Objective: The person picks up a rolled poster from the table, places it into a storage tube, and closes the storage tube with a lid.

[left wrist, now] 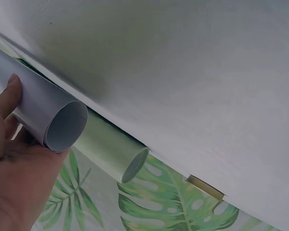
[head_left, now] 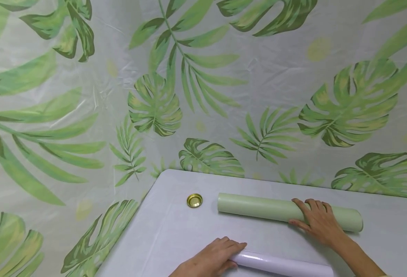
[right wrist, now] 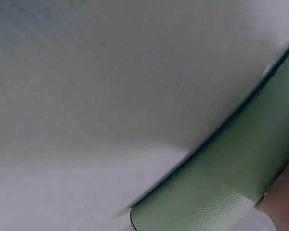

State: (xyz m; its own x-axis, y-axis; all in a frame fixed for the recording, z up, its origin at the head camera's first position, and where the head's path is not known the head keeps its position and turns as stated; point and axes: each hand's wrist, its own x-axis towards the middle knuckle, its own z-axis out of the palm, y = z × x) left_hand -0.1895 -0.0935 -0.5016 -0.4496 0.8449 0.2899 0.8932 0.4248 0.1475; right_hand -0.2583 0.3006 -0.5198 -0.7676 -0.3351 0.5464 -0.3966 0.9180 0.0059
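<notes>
A pale green roll (head_left: 258,207) lies across the white table (head_left: 168,234). My right hand (head_left: 315,221) lies over its right part with fingers curled round it. Close up in the right wrist view, the green roll (right wrist: 231,183) fills the lower right, with a fingertip at the frame's edge. A white glossy roll (head_left: 283,265) lies at the table's near edge. My left hand (head_left: 213,259) grips its left end. In the left wrist view the white roll's (left wrist: 48,110) open end shows between thumb and palm, with the green roll (left wrist: 115,151) behind it.
A small round gold lid (head_left: 194,200) sits on the table left of the green roll; it shows edge-on as the gold lid (left wrist: 205,187) from the left wrist. A leaf-printed curtain (head_left: 203,84) hangs behind and to the left of the table.
</notes>
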